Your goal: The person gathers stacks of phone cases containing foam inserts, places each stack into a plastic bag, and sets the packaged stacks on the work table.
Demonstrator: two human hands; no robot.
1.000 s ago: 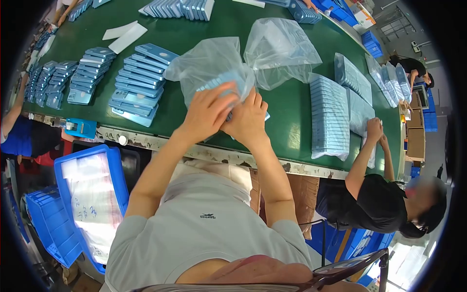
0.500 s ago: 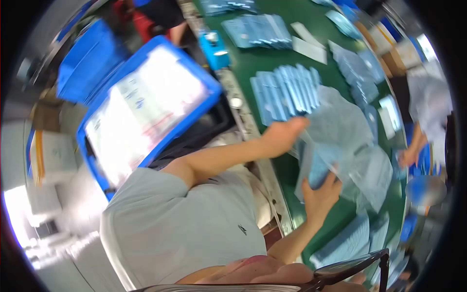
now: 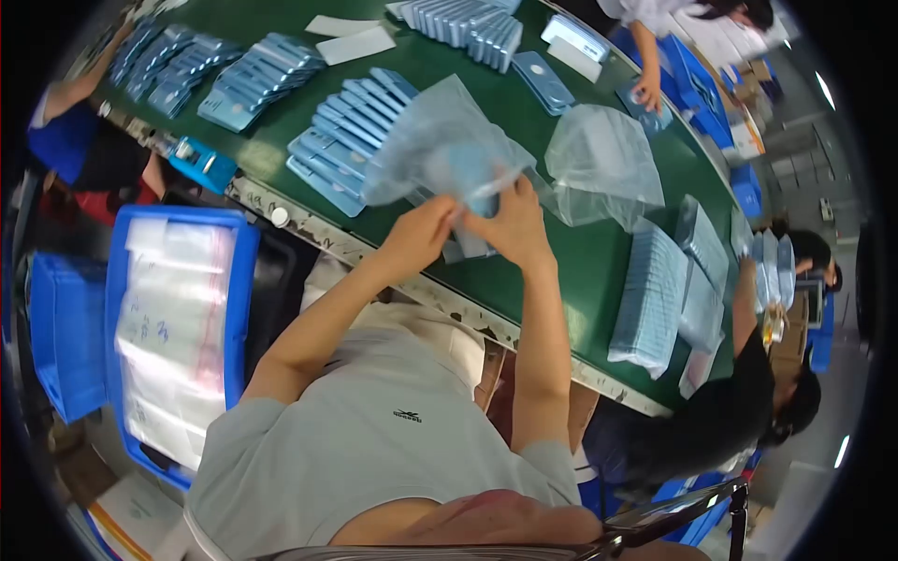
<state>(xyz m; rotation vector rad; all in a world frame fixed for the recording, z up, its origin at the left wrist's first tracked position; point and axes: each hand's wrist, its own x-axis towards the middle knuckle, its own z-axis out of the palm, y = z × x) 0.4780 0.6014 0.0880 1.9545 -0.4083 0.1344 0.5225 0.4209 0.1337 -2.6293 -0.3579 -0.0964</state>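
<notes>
My left hand is closed, its fingertips pinching the near edge of a translucent plastic bag. Right beside it, my right hand curls around a light-blue phone-shaped piece, which shows blurred through the film. The bag puffs up above both hands and overlaps a fanned row of similar light-blue pieces on the green table. To the right of my right hand lies another translucent bag, crumpled and puffed.
Further stacks of light-blue pieces line the green tabletop. Wrapped bundles lie at right. A blue crate of plastic bags stands at my left, near a teal dispenser. Co-workers' hands work across and beside the table.
The view has swung round, showing more of the table. My left hand has come in close to my right hand at the bag's mouth; the bag now stands puffed above them.
</notes>
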